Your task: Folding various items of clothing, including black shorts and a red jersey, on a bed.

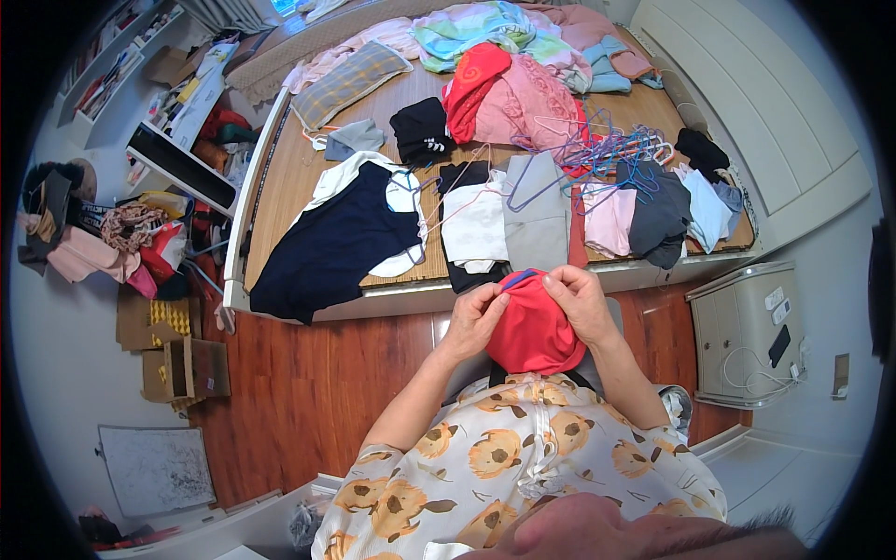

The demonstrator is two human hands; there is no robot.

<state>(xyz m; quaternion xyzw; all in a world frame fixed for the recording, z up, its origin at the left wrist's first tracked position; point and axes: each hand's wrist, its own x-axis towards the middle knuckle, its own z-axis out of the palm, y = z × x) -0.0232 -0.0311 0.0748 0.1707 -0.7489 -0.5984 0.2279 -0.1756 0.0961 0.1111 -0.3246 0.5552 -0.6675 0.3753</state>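
Observation:
A red piece of clothing with a strip of blue at its top edge hangs over my lap, its kind unclear. My left hand pinches it at the upper left, and my right hand grips the top edge on the other side. Just beyond, at the bed's near edge, lie a folded white garment and a grey one. A navy sleeveless top is spread over a white garment to the left. Folded pink and dark grey clothes sit at the right.
Tangled hangers lie on the bed, behind the folded clothes. Farther back are a pink ruffled cloth, a plaid pillow and bedding. A bedside cabinet stands at the right, cardboard boxes at the left.

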